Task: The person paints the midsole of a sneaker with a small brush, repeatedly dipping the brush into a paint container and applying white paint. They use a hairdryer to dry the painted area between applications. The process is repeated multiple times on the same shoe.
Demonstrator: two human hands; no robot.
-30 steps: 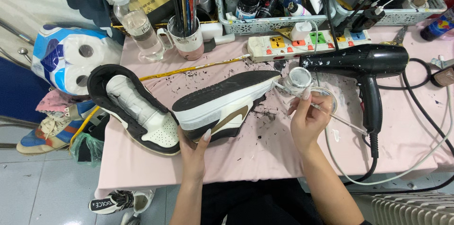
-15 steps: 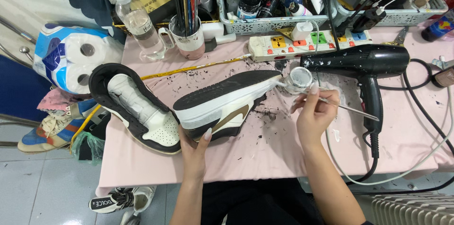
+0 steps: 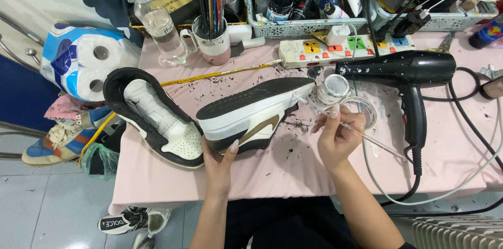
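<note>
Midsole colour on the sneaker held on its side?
White midsole, against a black sole and brown side mark; head view.

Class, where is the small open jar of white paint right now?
In the head view, the small open jar of white paint sits right of centre, between the white-soled shoe's toe and the black hairdryer.

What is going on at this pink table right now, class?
A person's left hand steadies a dark sneaker turned on its side. The right hand holds a thin brush whose tip meets the white sole at the toe. A small open paint jar and a black hair dryer lie beside it.
</note>
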